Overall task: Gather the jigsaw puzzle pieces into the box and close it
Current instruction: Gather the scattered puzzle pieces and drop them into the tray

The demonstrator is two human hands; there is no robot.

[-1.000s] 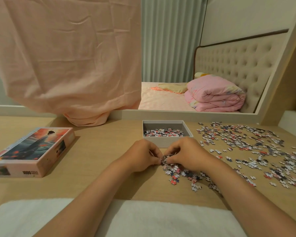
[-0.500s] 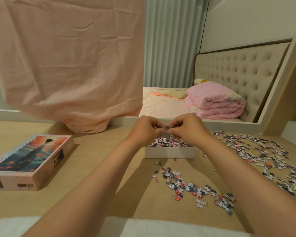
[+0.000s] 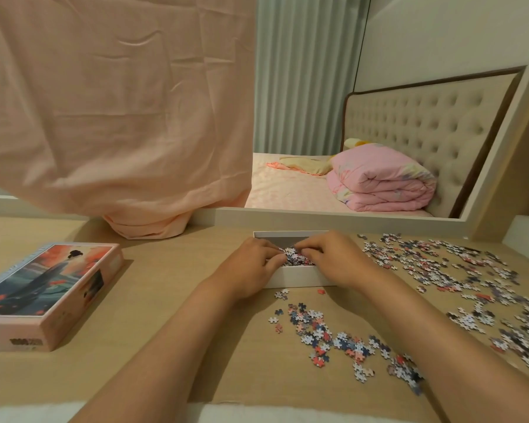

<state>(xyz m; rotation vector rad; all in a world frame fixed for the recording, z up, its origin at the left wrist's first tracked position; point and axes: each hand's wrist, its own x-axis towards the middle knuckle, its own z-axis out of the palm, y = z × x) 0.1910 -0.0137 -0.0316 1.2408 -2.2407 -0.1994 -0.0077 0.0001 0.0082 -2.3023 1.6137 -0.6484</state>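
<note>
1. Box (image 3: 293, 277): open white tray on the table (image 3: 180, 300), centre of view, far edge near the white ledge at 12 o'clock.
2. Left hand (image 3: 252, 265) and right hand (image 3: 333, 261): both over the tray, knuckles up, wrists across the near wall.
3. Fingers (image 3: 310, 247): curled down and held close together, with the two hands' tips nearly meeting over the pieces in the box (image 3: 293, 258). Can't tell if they pinch any pieces or just rest on the pile.
4. Near cluster (image 3: 333, 340) of loose pieces: on the table at 5–6 o'clock from the box, between the forearms.
5. Big scatter (image 3: 446, 267): 3 o'clock from the box, spreading to the right edge of view.
6. Lid (image 3: 43, 288): picture side up, 9 o'clock, well apart from the box.
7. Pink cloth (image 3: 119, 102) hangs at 10–11 o'clock; a folded pink quilt (image 3: 379, 184) lies at 1 o'clock.
</note>
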